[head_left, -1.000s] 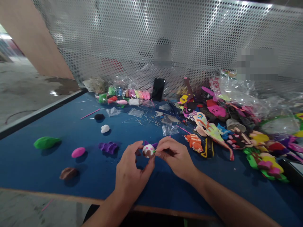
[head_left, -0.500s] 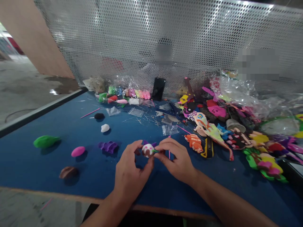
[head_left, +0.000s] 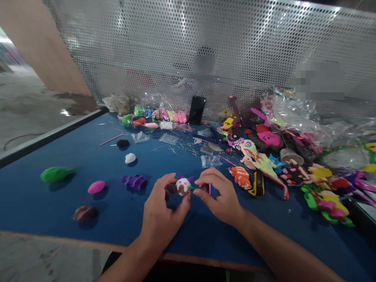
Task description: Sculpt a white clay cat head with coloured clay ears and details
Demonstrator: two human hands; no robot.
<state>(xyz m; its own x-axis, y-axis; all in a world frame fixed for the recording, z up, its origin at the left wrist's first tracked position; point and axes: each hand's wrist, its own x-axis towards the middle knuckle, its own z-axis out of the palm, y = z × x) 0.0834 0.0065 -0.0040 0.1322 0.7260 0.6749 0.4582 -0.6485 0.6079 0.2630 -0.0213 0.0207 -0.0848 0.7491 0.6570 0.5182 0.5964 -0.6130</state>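
My left hand point(head_left: 163, 205) is closed around a small clay figure point(head_left: 182, 187), gripped between thumb and fingers. The figure is a round white ball with pink spots, brown on its lower side and purple points behind. A tiny green piece point(head_left: 190, 188) sticks out from its right side. Beside that piece is my right hand point(head_left: 220, 197), its thumb and index fingertips slightly apart. Left of the hands, a crumpled purple clay lump point(head_left: 134, 181) lies on the blue table point(head_left: 117, 231).
Pink point(head_left: 96, 187), green point(head_left: 57, 174), brown point(head_left: 84, 213), white point(head_left: 130, 158) and black clay lumps point(head_left: 122, 143) lie to the left. A phone point(head_left: 197, 110) leans on the perforated metal panel point(head_left: 164, 51). Clay figures, a yellow-black cutter point(head_left: 258, 184) and plastic bags point(head_left: 302, 113) crowd the right.
My right thumb and index finger have parted slightly at the green piece and drawn a little to the right. My left hand still holds the figure in nearly the same place.
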